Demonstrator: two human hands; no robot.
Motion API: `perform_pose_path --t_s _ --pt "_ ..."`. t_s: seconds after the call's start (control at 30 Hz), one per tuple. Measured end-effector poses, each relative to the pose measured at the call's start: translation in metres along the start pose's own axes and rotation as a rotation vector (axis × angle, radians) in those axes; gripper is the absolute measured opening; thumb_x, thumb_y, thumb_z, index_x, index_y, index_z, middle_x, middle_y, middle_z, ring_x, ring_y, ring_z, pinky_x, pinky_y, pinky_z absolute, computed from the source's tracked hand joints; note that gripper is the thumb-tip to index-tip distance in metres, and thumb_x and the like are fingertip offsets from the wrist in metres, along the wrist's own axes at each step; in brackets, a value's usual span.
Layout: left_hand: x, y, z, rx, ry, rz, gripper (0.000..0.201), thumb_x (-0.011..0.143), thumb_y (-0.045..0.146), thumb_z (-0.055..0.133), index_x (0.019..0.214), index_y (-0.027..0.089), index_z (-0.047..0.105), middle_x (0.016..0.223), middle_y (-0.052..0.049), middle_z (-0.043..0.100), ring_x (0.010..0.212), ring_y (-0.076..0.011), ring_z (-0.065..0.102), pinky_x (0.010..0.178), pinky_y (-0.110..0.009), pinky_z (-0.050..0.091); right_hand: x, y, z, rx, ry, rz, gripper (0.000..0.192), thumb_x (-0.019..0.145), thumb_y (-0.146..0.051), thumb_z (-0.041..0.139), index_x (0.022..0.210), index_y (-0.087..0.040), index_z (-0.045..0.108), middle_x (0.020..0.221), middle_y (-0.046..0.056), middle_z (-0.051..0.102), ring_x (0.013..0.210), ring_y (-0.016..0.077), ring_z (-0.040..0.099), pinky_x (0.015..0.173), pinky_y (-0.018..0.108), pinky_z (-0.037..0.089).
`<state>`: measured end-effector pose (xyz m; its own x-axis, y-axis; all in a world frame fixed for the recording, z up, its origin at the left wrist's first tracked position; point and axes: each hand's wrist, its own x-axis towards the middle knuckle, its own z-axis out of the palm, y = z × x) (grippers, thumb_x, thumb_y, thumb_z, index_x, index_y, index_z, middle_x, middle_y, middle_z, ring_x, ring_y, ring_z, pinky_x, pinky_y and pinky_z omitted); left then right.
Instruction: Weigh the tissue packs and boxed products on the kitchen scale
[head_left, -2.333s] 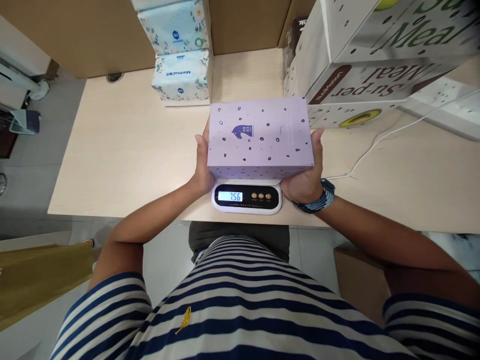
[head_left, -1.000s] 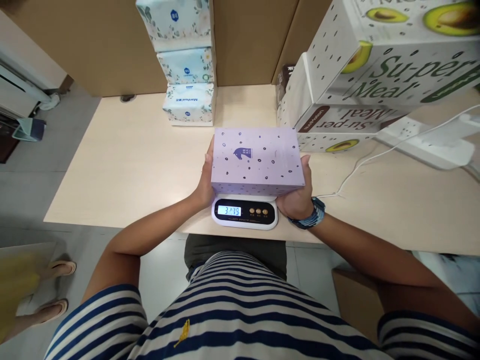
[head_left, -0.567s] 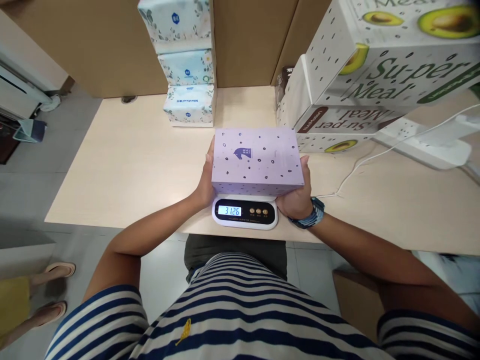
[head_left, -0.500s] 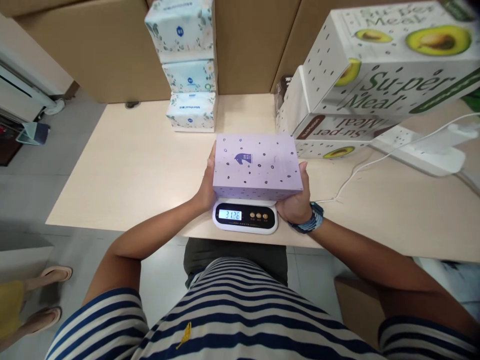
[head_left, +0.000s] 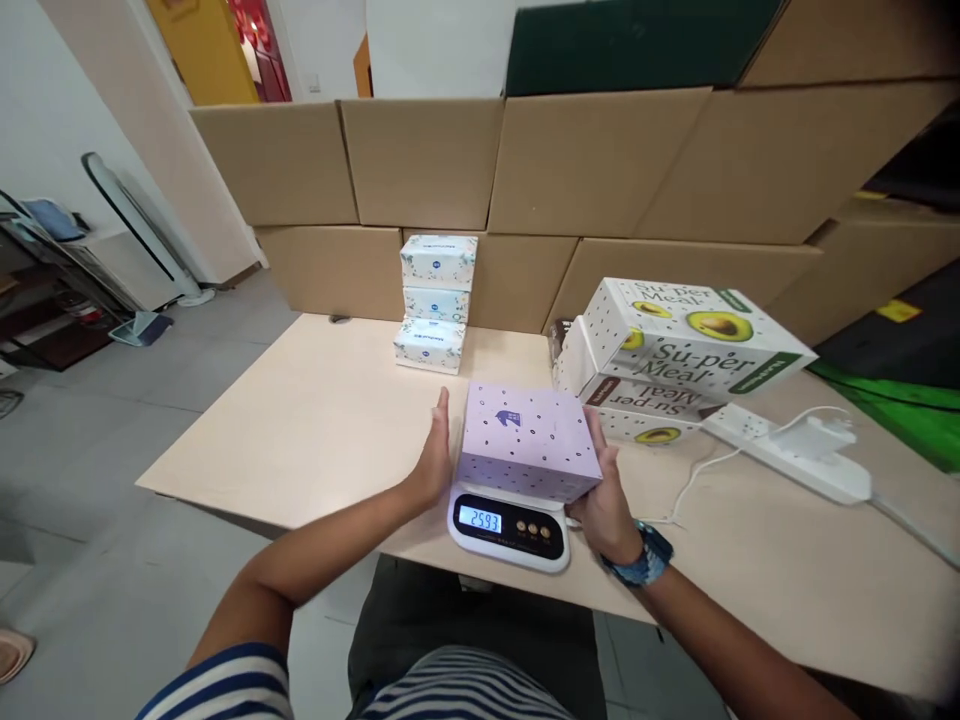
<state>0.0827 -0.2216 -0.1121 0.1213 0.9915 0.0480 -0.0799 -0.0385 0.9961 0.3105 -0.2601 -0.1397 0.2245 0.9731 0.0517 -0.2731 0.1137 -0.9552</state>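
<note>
A lilac box with small dark oval marks and a purple emblem rests on a white digital scale, whose lit display seems to read 25.93. My left hand is upright at the box's left, open, a small gap between palm and box. Against the box's right side lies my right hand, its fingers stretched along it and partly hidden by the box. The weighing surface is mostly covered by the box.
Three stacked tissue packs stand at the back of the pale table. At the right are stacked avocado-printed boxes and a white power strip with a cable. Cardboard boxes form a wall behind.
My left hand has come away from the box's left side, while my right stays against it. The display went from about 31.36 to 25.93. My view has tilted up.
</note>
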Motion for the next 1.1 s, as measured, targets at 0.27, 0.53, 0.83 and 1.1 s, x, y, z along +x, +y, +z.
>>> perform_pose_path --t_s 0.27,0.53,0.83,1.1 --pt "-0.048 0.014 -0.028 0.111 -0.368 0.067 0.098 0.105 0.088 0.029 0.183 0.032 0.01 0.193 -0.007 0.009 0.181 -0.0327 0.012 0.148 -0.055 0.018 -0.03 0.0 0.0 -0.413 -0.215 -0.188 0.093 0.1 -0.076 0.064 0.177 -0.034 0.034 0.181 0.011 0.044 0.169 0.0366 0.043 0.143 0.067 0.03" --pt "0.09 0.047 -0.095 0.467 -0.008 0.371 0.13 0.076 0.104 0.063 0.168 0.016 0.039 0.171 -0.025 0.053 0.165 -0.0445 0.046 0.138 -0.06 0.04 0.109 -0.04 0.109 -0.531 -0.391 -0.55 0.103 0.096 -0.067 0.068 0.18 -0.023 0.026 0.186 0.013 0.032 0.176 0.0327 0.028 0.147 0.056 0.021" --pt "0.128 0.008 -0.143 0.696 0.259 0.386 0.082 0.093 0.035 0.08 0.166 0.021 0.047 0.176 -0.018 0.051 0.166 -0.0377 0.048 0.134 -0.051 0.045 0.173 -0.001 0.156 -0.49 -0.416 -0.431 0.086 0.092 -0.07 0.067 0.163 -0.023 0.056 0.159 0.014 0.069 0.147 0.033 0.066 0.132 0.056 0.049" --pt "0.145 -0.001 -0.136 0.7 0.353 0.287 0.072 0.108 0.035 0.059 0.175 0.022 0.035 0.172 -0.017 0.057 0.14 -0.0321 0.072 0.12 -0.047 0.055 0.19 0.015 0.161 -0.425 -0.264 -0.331 0.073 0.098 -0.06 0.062 0.155 -0.014 0.058 0.161 0.024 0.066 0.148 0.0321 0.068 0.126 0.057 0.055"
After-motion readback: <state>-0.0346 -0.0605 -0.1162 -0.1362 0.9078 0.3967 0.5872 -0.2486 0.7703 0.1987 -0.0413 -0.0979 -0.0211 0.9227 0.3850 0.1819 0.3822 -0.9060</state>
